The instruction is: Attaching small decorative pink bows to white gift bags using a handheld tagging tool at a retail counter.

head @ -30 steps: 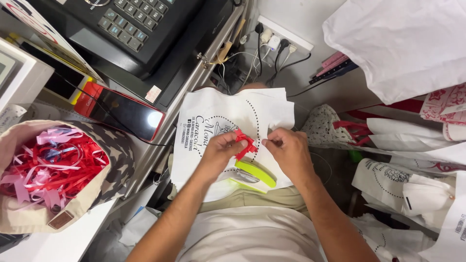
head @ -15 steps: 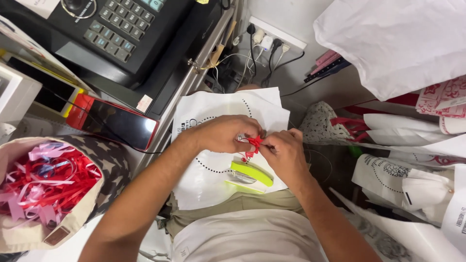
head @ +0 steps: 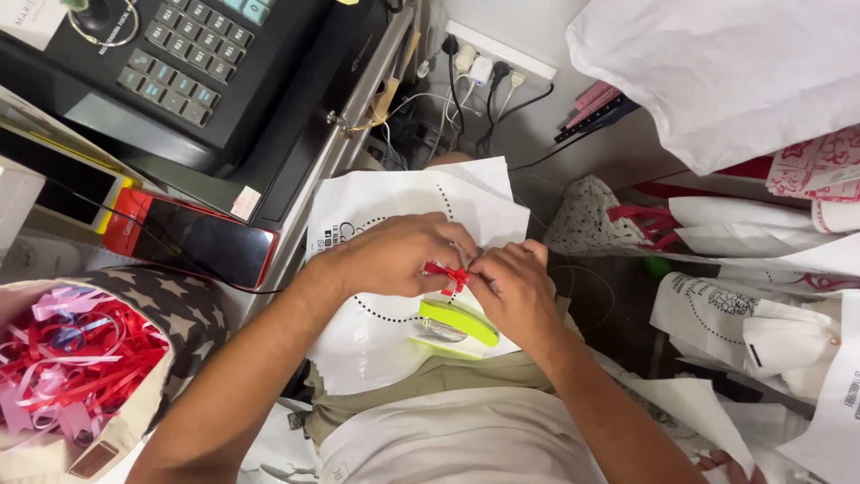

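A black cash register [head: 170, 72] sits at 10 o'clock, a red-cased phone [head: 193, 240] lies at 9 o'clock, and a fabric bag of red and pink ribbon scraps [head: 67, 367] stands at 8 o'clock. A lime-green stapler [head: 457, 324] lies on the white printed paper bag [head: 385, 269] just below both hands. The left hand [head: 394, 255] and right hand [head: 515, 291] each keep a tight fingertip grip on the small red ribbon bow [head: 446, 273] between them, at the frame's centre.

Up and left of the hands, a black till [head: 179, 72] sits on a cluttered surface [head: 54, 242]. Above them a white wall [head: 537, 27] carries a power strip [head: 497, 56] with tangled cables. Right of them, white bags [head: 743, 72] pile up. Light is even.
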